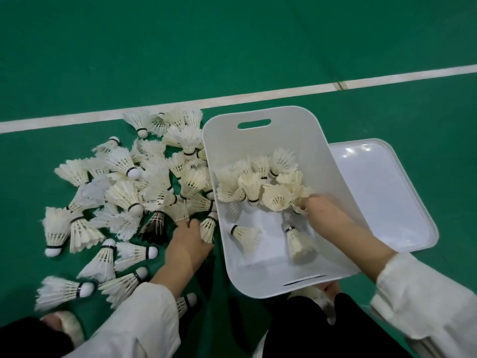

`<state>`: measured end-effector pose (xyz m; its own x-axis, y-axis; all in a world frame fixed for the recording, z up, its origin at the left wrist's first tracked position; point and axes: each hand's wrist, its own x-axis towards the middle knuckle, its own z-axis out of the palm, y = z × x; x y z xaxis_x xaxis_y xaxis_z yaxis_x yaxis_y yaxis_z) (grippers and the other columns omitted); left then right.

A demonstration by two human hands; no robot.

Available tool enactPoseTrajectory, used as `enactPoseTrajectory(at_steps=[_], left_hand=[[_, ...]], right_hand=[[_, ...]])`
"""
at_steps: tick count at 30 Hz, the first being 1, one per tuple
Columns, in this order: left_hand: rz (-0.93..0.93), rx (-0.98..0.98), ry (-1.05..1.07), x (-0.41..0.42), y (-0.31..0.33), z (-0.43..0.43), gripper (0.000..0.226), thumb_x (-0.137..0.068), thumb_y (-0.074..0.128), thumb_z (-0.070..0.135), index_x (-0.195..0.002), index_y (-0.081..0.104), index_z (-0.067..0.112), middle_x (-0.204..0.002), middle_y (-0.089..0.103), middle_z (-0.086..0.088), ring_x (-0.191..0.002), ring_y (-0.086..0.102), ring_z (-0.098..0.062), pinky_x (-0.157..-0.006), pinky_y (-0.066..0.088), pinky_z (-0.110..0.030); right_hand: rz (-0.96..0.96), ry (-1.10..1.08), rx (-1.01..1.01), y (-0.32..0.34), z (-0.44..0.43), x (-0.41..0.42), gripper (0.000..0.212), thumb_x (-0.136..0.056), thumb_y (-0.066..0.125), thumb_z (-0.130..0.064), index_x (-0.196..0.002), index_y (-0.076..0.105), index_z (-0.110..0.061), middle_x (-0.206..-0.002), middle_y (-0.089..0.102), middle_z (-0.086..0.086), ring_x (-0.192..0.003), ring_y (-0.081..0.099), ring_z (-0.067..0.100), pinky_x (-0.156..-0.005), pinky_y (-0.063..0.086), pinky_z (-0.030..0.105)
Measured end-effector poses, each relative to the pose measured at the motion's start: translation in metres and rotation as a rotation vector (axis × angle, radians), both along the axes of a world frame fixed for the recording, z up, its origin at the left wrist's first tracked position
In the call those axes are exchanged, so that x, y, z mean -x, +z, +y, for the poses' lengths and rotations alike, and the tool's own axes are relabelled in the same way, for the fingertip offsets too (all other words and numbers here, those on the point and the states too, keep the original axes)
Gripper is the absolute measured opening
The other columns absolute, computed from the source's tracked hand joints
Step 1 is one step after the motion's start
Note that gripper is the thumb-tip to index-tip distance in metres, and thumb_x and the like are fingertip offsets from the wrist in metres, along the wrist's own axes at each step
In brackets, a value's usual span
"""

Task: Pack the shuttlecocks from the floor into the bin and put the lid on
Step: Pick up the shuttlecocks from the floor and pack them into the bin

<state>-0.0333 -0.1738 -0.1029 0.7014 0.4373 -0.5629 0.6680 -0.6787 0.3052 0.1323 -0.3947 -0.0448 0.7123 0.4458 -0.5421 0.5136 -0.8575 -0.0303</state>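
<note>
A white plastic bin (304,140) with handle slots stands on the green floor, with several white shuttlecocks (255,184) inside. My right hand (325,213) reaches into the bin, and its fingers are curled round a shuttlecock (300,200) at the edge of that heap. A large pile of shuttlecocks (124,192) lies on the floor left of the bin. My left hand (187,241) is down at the pile's right edge, its fingertips pinching a shuttlecock (182,211). The white lid (387,192) lies flat on the floor to the right of the bin, partly under it.
A white court line (232,99) crosses the green floor behind the bin. One dark-feathered shuttlecock (154,226) lies in the pile. My knees and slippers (64,324) are at the bottom edge, close to the nearest shuttlecocks.
</note>
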Motion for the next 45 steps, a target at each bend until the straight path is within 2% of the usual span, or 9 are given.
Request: enactPoseTrajectory(at_steps=[3,8,13,18,24,28,33,39,45], left_hand=[[-0.019,-0.008,0.029,0.002,0.004,0.004,0.054,-0.081,0.06,0.045,-0.121,0.048,0.012,-0.125,0.048,-0.013,-0.115,0.044,-0.03,-0.092,0.042,-0.038],[-0.095,0.057,0.104,0.016,0.024,0.015,0.067,-0.079,0.063,0.05,-0.133,0.045,0.013,-0.127,0.05,-0.012,-0.115,0.047,-0.028,-0.095,0.042,-0.036],[-0.198,0.263,0.232,0.034,0.069,0.026,0.045,-0.085,0.056,0.049,-0.114,0.059,0.014,-0.101,0.062,-0.003,-0.076,0.055,-0.01,-0.058,0.041,-0.022],[-0.232,0.56,0.493,0.063,0.1,0.041,0.048,-0.084,0.049,0.061,-0.098,0.063,0.017,-0.095,0.063,-0.002,-0.088,0.064,-0.022,-0.086,0.052,-0.038],[-0.256,0.795,0.796,0.105,0.106,0.059,0.057,-0.081,0.054,0.057,-0.119,0.06,0.015,-0.109,0.065,-0.005,-0.09,0.063,-0.021,-0.071,0.05,-0.029],[-0.311,0.851,0.899,0.128,0.099,0.063,0.047,-0.082,0.058,0.047,-0.112,0.06,0.011,-0.093,0.064,-0.008,-0.073,0.06,-0.02,-0.07,0.049,-0.03],[-0.436,0.896,0.966,0.144,0.087,0.058,0.038,-0.092,0.047,0.047,-0.101,0.055,0.011,-0.09,0.061,-0.007,-0.071,0.057,-0.019,-0.062,0.046,-0.03],[-0.128,0.497,0.658,0.183,0.042,0.02,0.036,-0.086,0.06,0.034,-0.06,0.045,0.015,-0.066,0.051,-0.008,-0.067,0.048,-0.021,-0.065,0.034,-0.029],[-0.16,0.522,0.602,0.189,0.026,-0.011,0.025,-0.085,0.063,0.025,-0.096,0.069,0.004,-0.103,0.069,-0.014,-0.091,0.061,-0.024,-0.071,0.038,-0.025]], right_hand=[[-0.03,0.03,0.012,0.014,-0.002,0.007,0.032,-0.09,0.05,-0.017,-0.121,0.053,-0.009,-0.118,0.053,0.013,-0.103,0.057,0.033,-0.087,0.047,0.036],[-0.153,0.19,0.031,0.059,0.007,0.013,0.027,-0.091,0.045,-0.013,-0.116,0.056,-0.015,-0.113,0.059,0.006,-0.1,0.06,0.028,-0.081,0.049,0.034],[-0.137,0.393,-0.102,0.122,0.051,0.033,0.026,-0.093,0.043,-0.018,-0.115,0.057,-0.019,-0.116,0.056,0.002,-0.102,0.058,0.026,-0.081,0.05,0.037],[-0.05,0.6,-0.29,0.135,0.112,0.095,0.032,-0.091,0.05,-0.019,-0.123,0.052,-0.017,-0.13,0.046,0.002,-0.102,0.059,0.027,-0.083,0.049,0.041],[0.064,0.825,-0.228,0.096,0.154,0.185,0.064,-0.088,0.057,-0.017,-0.143,0.025,-0.017,-0.154,0.015,0.004,-0.128,0.041,0.025,-0.094,0.048,0.039],[-0.087,0.753,-0.207,0.061,0.176,0.212,0.048,-0.086,0.05,0.0,-0.133,0.04,-0.007,-0.141,0.035,0.009,-0.118,0.043,0.028,-0.092,0.048,0.042],[-0.136,0.325,-0.559,0.024,0.175,0.228,0.016,-0.082,0.053,0.007,-0.093,0.063,0.002,-0.103,0.06,0.018,-0.096,0.053,0.034,-0.08,0.046,0.04],[-0.016,-0.243,-0.656,0.016,0.127,0.254,0.016,-0.089,0.053,-0.006,-0.098,0.065,-0.001,-0.1,0.064,0.015,-0.095,0.057,0.029,-0.083,0.041,0.032],[0.019,-0.311,-0.585,0.006,0.104,0.266,0.019,-0.087,0.059,-0.01,-0.104,0.063,-0.001,-0.105,0.059,0.015,-0.099,0.055,0.03,-0.086,0.04,0.03]])
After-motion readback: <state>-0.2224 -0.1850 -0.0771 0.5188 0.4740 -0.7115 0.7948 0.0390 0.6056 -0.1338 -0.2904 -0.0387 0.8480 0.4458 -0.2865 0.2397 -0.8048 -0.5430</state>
